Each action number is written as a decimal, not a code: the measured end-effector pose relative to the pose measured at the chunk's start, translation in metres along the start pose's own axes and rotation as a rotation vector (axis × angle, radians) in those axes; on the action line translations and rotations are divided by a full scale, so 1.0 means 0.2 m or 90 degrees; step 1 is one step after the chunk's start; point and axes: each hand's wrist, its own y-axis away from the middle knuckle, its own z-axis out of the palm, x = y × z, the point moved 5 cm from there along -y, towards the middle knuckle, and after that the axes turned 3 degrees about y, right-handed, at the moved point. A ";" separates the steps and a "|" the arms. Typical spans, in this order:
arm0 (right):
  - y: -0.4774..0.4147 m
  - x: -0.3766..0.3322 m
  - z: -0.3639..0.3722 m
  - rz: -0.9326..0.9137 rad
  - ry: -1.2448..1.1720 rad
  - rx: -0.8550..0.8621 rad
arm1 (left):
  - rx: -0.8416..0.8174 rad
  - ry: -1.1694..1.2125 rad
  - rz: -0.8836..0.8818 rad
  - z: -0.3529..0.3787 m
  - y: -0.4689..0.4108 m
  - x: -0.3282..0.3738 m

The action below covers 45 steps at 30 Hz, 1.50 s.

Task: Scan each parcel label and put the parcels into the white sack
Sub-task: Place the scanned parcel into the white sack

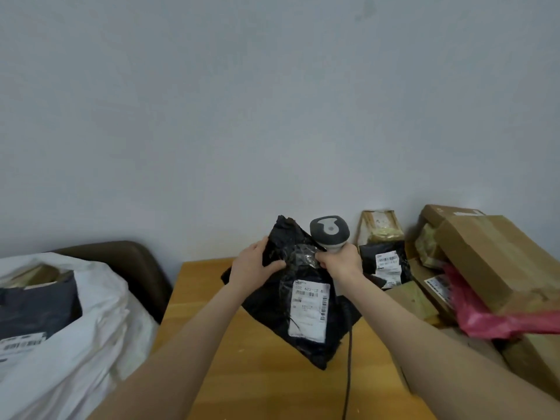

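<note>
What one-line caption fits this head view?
Left hand grips black parcel, right hand holds scanner, white sack at left.

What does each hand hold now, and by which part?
The left hand grips the black parcel at its upper left edge. The right hand grips the scanner by its handle, just under the head.

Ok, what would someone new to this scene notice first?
The black parcel with its white label, held up over the middle of the wooden table by the left hand, while the right hand grips a grey scanner beside it. Next, the white sack at lower left, and the pink bag among brown cartons piled at right.
</note>
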 end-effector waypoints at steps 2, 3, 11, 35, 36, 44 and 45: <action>0.02 -0.03 0.01 -0.015 0.016 0.009 | -0.103 0.097 -0.056 0.05 0.05 -0.04; 0.03 -0.04 0.02 -0.019 0.024 0.008 | -0.137 0.155 -0.078 0.07 0.07 -0.05; 0.05 -0.07 0.01 -0.016 0.059 -0.001 | -0.142 0.308 -0.156 0.11 0.12 -0.03; 0.47 0.22 -0.03 0.030 -0.129 -0.156 | 0.203 0.257 -0.362 0.00 0.10 -0.26; 0.49 0.23 0.00 0.046 -0.120 -0.180 | 0.207 0.267 -0.367 0.00 0.10 -0.26; 0.55 0.24 0.04 0.016 -0.015 -0.195 | 0.227 0.247 -0.381 -0.01 0.12 -0.27; 0.56 0.24 0.05 0.013 -0.005 -0.197 | 0.229 0.243 -0.381 -0.02 0.12 -0.27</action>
